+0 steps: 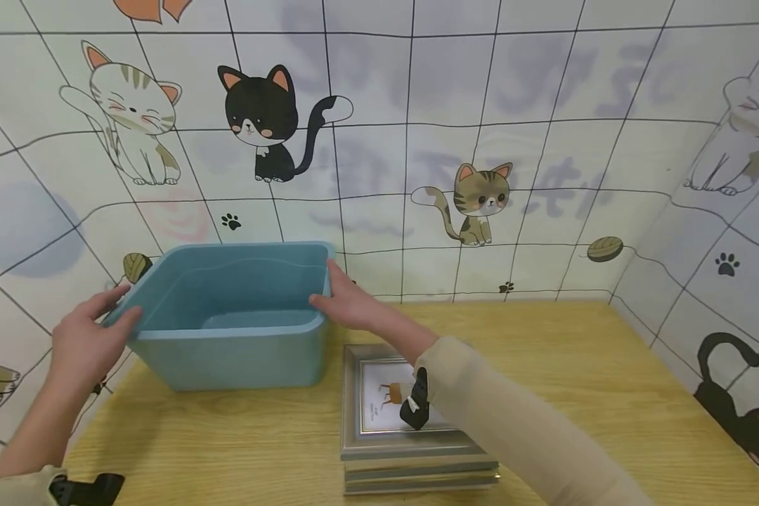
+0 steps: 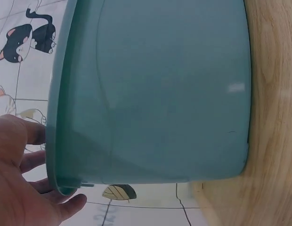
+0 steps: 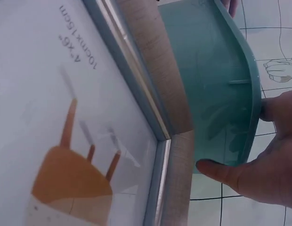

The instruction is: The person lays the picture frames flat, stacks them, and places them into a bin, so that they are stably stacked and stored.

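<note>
A light blue-green plastic bin (image 1: 240, 358), open at the top with nothing seen inside, sits on the wooden table at the back left. My left hand (image 1: 88, 344) holds its left end by the rim; in the left wrist view the fingers (image 2: 35, 136) reach behind the rim. At the opposite end my right hand (image 1: 351, 302) grips the right rim, its thumb near the front corner. Below my right forearm lies a stack of silver-edged picture frames (image 1: 360, 422). The top one faces up with a printed insert, partly hidden by the sleeve.
The wooden table (image 1: 544, 379) extends to the right of the frames. A cat-printed, gridded wall covering (image 1: 379, 161) rises behind the table and along both sides, close behind the bin.
</note>
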`<state>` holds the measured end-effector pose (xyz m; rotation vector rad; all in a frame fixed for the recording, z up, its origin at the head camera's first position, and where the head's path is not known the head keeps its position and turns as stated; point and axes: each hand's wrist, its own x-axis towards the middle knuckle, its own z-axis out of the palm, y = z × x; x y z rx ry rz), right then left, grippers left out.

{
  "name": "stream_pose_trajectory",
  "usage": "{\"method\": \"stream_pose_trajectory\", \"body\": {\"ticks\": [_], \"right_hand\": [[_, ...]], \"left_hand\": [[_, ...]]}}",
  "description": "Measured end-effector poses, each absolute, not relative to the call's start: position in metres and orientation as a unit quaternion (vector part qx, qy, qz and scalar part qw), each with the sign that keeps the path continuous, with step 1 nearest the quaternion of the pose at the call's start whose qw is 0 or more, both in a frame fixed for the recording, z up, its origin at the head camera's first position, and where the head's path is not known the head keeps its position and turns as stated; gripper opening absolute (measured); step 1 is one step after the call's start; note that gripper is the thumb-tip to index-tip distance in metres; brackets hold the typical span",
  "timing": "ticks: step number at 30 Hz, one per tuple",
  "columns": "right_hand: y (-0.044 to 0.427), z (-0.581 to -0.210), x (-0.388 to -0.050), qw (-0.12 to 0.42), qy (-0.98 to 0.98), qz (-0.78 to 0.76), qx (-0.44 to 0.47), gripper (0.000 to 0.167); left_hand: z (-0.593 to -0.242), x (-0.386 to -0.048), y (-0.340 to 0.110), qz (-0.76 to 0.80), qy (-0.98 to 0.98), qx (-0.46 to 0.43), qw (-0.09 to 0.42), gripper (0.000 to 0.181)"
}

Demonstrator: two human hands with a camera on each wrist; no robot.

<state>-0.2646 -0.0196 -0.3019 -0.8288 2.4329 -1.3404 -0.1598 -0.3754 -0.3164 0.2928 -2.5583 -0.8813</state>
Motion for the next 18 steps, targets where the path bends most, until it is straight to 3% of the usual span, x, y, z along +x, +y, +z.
{"method": "stream_pose_trajectory", "body": {"ticks": [9, 18], "right_hand": [[-0.029, -0.307, -0.267, 0.134, 0.853, -0.422, -0.275, 0.072], [-0.022, -0.313, -0.27, 0.131, 0.85, -0.408, -0.306, 0.068]], "left_hand": [[-0.332, -0.173, -0.401, -0.377, -0.905, 0.103, 0.167, 0.066], [-0.355, -0.178, -0.409, -0.465, -0.873, 0.039, 0.143, 0.059]]}}
